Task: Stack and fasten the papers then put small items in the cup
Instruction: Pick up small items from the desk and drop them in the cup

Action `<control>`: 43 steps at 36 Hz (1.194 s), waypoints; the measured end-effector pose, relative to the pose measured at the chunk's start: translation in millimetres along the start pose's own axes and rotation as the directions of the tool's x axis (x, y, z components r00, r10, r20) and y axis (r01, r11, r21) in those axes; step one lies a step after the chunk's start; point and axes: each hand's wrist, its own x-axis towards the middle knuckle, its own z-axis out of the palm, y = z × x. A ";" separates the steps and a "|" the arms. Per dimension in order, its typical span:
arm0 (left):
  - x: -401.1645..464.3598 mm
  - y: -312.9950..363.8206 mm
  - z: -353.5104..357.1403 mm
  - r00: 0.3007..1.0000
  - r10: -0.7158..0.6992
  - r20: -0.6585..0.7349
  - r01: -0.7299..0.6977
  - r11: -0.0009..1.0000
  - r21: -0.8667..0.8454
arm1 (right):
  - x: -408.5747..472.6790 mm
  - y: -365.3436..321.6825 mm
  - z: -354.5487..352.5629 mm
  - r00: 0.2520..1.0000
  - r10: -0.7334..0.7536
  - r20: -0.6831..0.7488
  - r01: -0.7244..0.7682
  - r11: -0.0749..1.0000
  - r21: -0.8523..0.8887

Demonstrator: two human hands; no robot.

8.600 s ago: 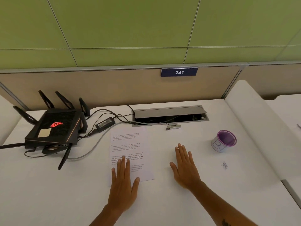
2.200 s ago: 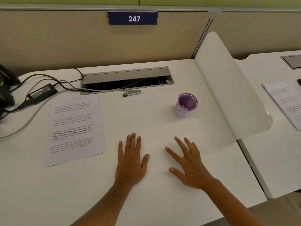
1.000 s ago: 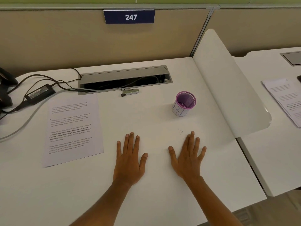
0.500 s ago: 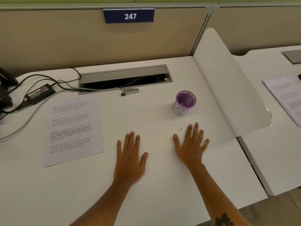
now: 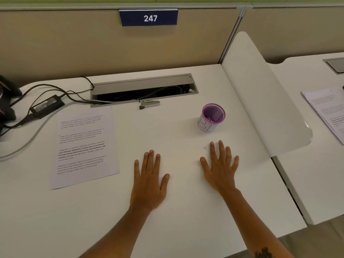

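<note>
Printed papers (image 5: 83, 146) lie flat on the white desk (image 5: 176, 211) at the left. A small silver stapler (image 5: 149, 104) rests by the cable slot at the back. A purple mesh cup (image 5: 212, 117) stands upright at the right, with small bits visible inside it. A few tiny metal bits (image 5: 204, 148) lie just left of my right index fingertip. My left hand (image 5: 149, 181) lies flat, palm down, right of the papers. My right hand (image 5: 220, 165) lies flat with fingers spread, below the cup. Neither hand holds anything.
An open cable slot (image 5: 144, 90) runs along the back. A power adapter (image 5: 47, 106) and cables lie at the back left beside a black router (image 5: 7, 101). A white divider panel (image 5: 260, 101) edges the desk on the right; beyond it another desk holds papers (image 5: 327, 110).
My right hand slid forward toward the cup and spread flat over the last second. My left hand stayed put. The view is almost unchanged.
</note>
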 end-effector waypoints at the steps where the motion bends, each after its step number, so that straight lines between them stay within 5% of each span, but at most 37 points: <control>1: 0.1 0.0 0.2 1.000 0.000 0.002 0.000 1.000 0.004 | -0.5 -0.5 1.2 1.000 0.003 -0.001 -0.003 1.000 -0.003; 10: -0.1 -0.7 0.7 1.000 0.001 0.001 -0.001 1.000 0.005 | 4.3 -3.7 2.9 0.999 -0.038 0.022 0.038 0.999 -0.021; 21: -0.1 -0.1 0.2 1.000 0.003 -0.016 -0.003 1.000 -0.007 | -3.6 -19.1 11.6 0.996 0.079 -0.039 -0.078 0.996 0.043; 28: -0.7 -0.2 -0.3 1.000 0.001 -0.008 -0.001 1.000 0.007 | 15.8 -19.9 3.1 0.956 0.181 -0.230 -0.104 0.945 0.311; 31: -0.2 0.1 -0.2 1.000 -0.001 -0.004 0.001 1.000 0.009 | 25.7 -15.5 -3.4 0.949 0.243 -0.200 -0.136 0.889 0.437; 43: -0.3 0.3 -1.5 1.000 -0.002 0.011 0.002 1.000 0.012 | 45.5 -6.8 -9.3 0.951 0.215 -0.222 -0.087 0.875 0.476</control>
